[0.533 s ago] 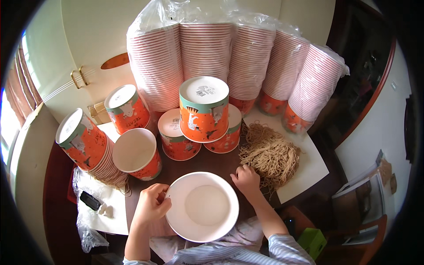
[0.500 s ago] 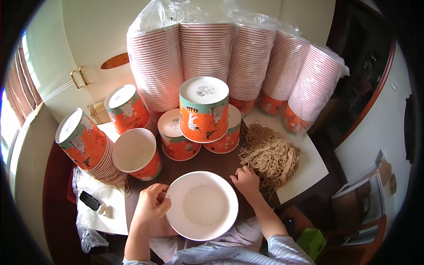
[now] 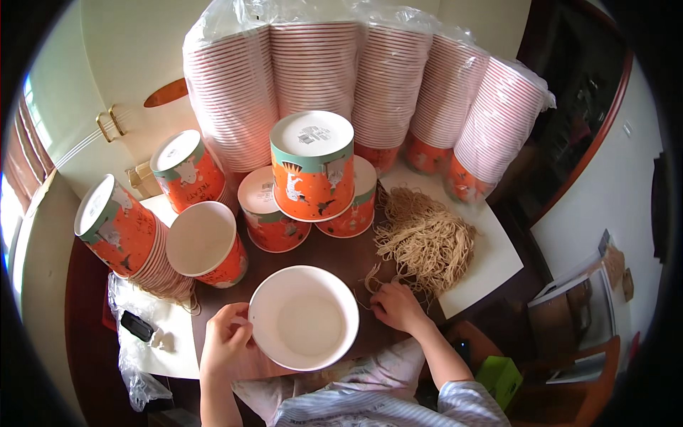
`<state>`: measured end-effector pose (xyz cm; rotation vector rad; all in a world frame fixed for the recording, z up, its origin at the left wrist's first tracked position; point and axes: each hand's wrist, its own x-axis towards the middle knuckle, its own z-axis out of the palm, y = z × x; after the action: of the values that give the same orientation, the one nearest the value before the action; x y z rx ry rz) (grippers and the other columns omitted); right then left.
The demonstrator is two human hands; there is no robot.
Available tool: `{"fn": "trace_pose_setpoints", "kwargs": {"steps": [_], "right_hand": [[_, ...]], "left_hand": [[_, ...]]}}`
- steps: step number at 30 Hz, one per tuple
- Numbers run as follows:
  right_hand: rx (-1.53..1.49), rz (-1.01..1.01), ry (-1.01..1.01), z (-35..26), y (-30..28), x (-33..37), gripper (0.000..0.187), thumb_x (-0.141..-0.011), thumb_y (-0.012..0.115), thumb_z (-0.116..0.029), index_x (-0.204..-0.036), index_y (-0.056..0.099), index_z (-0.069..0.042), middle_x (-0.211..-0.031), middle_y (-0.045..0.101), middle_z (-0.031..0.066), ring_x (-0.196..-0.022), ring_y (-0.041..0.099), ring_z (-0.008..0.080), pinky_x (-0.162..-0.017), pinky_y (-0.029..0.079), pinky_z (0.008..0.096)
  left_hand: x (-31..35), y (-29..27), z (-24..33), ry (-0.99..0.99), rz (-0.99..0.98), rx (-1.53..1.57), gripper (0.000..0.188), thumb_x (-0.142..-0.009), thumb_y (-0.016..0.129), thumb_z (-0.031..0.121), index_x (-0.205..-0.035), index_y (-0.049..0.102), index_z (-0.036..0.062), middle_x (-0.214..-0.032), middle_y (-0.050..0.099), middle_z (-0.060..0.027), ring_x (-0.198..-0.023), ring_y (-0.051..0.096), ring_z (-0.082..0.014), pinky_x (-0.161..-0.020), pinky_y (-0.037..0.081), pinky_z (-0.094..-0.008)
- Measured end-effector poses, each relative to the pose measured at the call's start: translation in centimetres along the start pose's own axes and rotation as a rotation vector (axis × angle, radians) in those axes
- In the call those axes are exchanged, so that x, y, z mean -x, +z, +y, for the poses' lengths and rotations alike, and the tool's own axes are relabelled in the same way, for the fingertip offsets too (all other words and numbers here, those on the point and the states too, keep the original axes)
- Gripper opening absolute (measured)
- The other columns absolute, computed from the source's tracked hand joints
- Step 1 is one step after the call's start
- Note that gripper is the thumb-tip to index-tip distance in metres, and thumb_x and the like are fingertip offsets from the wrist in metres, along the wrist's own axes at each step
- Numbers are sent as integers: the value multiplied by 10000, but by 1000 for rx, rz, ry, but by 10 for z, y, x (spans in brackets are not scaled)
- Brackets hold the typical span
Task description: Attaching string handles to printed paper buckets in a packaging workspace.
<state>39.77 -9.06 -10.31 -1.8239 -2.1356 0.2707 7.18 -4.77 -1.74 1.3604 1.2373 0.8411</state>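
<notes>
A white-lined paper bucket [image 3: 307, 320] stands mouth up in front of me at the table's near edge. My left hand [image 3: 226, 336] is closed at its left rim, fingers curled and thumb against them; the fingertips are partly hidden. To the right of the bucket, my right hand [image 3: 398, 307] is closed in a pinch, with a thin strand of tan string [image 3: 371, 276] by its fingertips. Just beyond that hand lies a loose heap of tan strings [image 3: 430, 245]. Another open bucket [image 3: 203, 242], orange outside, leans toward me on the left.
Upside-down orange buckets [image 3: 313, 167] are piled in the middle, with stacks [image 3: 117, 228] at left, one draped with string. Tall plastic-wrapped bucket stacks [image 3: 313, 67] line the back. A black object [image 3: 136, 325] lies on plastic wrap at left. A green box [image 3: 498, 381] sits lower right.
The view has shifted slightly, so everything sits further left and up. My right hand has drawn back toward me from the heap, and a strand now shows by its fingers. My left hand stays at the rim.
</notes>
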Motion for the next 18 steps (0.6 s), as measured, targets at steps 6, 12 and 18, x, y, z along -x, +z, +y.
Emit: {"fn": "trace_pose_setpoints", "kwargs": {"steps": [6, 12, 18], "right_hand": [[-14, 98, 39, -12, 15, -15, 114, -744, 625, -210, -802, 615, -112, -869, 536, 59, -912, 509, 240, -747, 407, 385], [50, -96, 22, -13, 13, -31, 69, -727, 573, -118, -748, 613, -66, -812, 560, 127, -817, 530, 311, -712, 420, 401], [-719, 561, -86, 15, -90, -75, 122, -919, 476, -140, -849, 475, -40, -783, 519, 36, -696, 492, 115, -627, 418, 250]], "left_hand": [[1, 5, -4, 16, 45, 117, 269, -785, 556, 4, -1044, 537, -66, -833, 594, -70, -604, 558, -103, -512, 457, -216], [3, 5, -18, 30, -43, 82, 394, -783, 608, 48, -1147, 485, -37, -1024, 546, -87, -752, 582, -114, -559, 483, -221], [6, 15, -20, 51, -95, 111, 457, -796, 608, 56, -1205, 429, -45, -1086, 491, -93, -787, 595, -120, -577, 486, -221]]}}
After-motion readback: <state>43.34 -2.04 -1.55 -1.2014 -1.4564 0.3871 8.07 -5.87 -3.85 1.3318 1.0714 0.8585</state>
